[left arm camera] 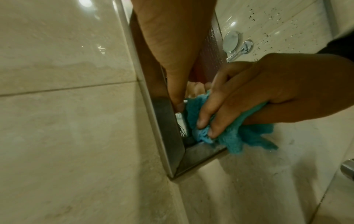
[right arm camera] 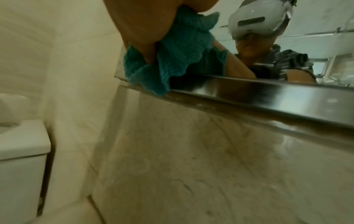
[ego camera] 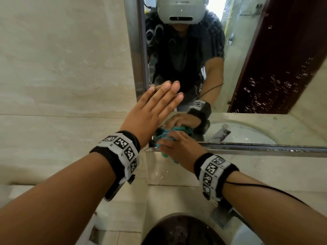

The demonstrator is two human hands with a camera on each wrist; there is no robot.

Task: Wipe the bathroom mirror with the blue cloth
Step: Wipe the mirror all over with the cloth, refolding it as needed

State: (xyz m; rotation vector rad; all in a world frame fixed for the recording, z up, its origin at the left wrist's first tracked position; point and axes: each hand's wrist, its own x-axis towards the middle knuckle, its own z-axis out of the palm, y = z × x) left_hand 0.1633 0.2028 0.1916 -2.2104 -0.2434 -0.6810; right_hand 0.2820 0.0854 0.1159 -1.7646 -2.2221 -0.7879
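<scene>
The bathroom mirror hangs in a steel frame on the tiled wall. My right hand grips the bunched blue cloth and presses it into the mirror's lower left corner. From the left wrist view the cloth spills over the frame under the right hand. In the right wrist view the cloth drapes onto the frame's bottom rail. My left hand lies flat with straight fingers against the mirror's left edge, just above the cloth.
Water spots speckle the mirror's right side. Beige wall tiles surround the mirror. A chrome tap and the basin lie below my right wrist, a dark round object sits at the bottom. A white toilet cistern stands to the left.
</scene>
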